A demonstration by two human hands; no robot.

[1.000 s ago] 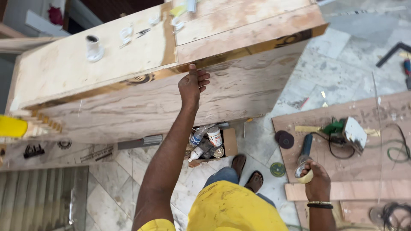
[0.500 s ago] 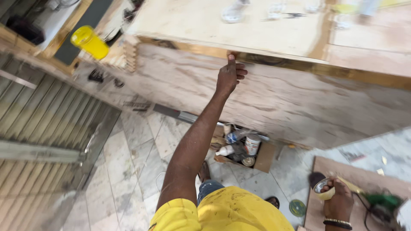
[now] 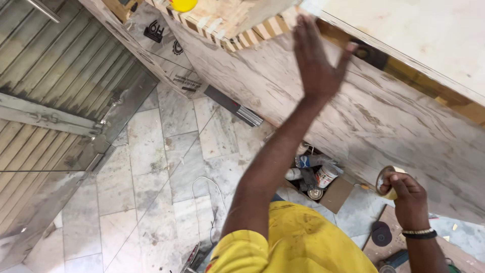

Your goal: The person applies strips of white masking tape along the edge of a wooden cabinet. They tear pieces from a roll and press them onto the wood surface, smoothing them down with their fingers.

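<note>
We see the left hand (image 3: pixel 317 63) raised with fingers spread flat, gripping nothing, against the upper edge of the marble-patterned side panel (image 3: pixel 323 108) of a wooden cabinet. The right hand (image 3: pixel 406 194) clamps a roll of tape (image 3: pixel 387 183) between thumb and fingers, low at the right, near the panel. An open cardboard box (image 3: pixel 337 194) of cans sits on the tiled floor (image 3: pixel 151 177) below.
</note>
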